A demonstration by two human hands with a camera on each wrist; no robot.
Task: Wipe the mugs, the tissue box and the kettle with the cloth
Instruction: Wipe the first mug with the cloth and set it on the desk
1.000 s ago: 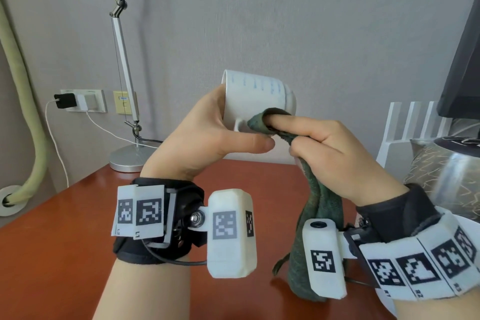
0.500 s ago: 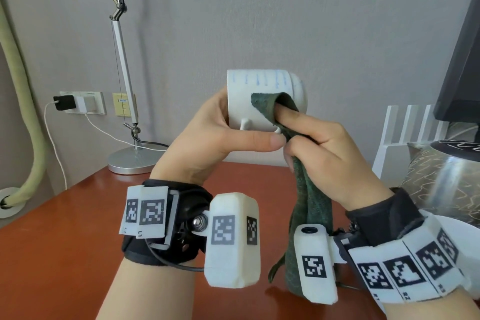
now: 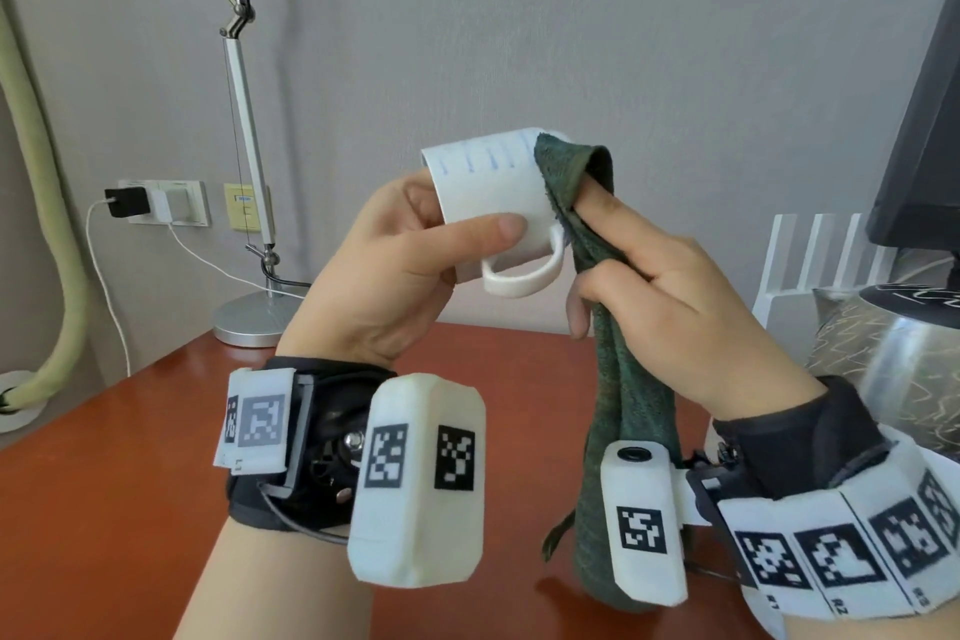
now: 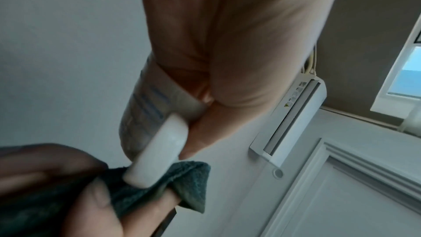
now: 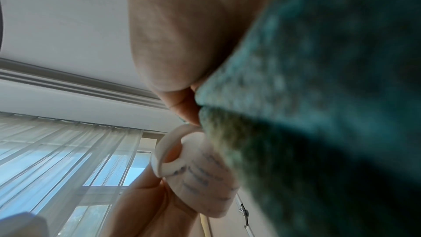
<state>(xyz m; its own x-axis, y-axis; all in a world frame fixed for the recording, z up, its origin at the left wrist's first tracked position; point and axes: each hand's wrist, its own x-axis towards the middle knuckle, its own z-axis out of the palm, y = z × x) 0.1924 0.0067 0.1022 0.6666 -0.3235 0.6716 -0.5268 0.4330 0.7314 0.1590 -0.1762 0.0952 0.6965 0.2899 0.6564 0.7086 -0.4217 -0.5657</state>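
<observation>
Your left hand (image 3: 384, 270) grips mug (image 3: 493, 192), rim hidden | right hand (image 3: 670, 307) pinches cloth (image 3: 623, 379) onto mug's far end | kettle (image 3: 893, 369) cut off

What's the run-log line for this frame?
step: wiping mug | left hand: holds white mug sideways | right hand: presses green cloth on mug

Grey wall (image 3: 571, 16), red-brown table (image 3: 104, 509), silver desk lamp (image 3: 244, 172), curtained window (image 5: 68, 159).

Soft daylight, head sharp, wrist cams blurry
</observation>
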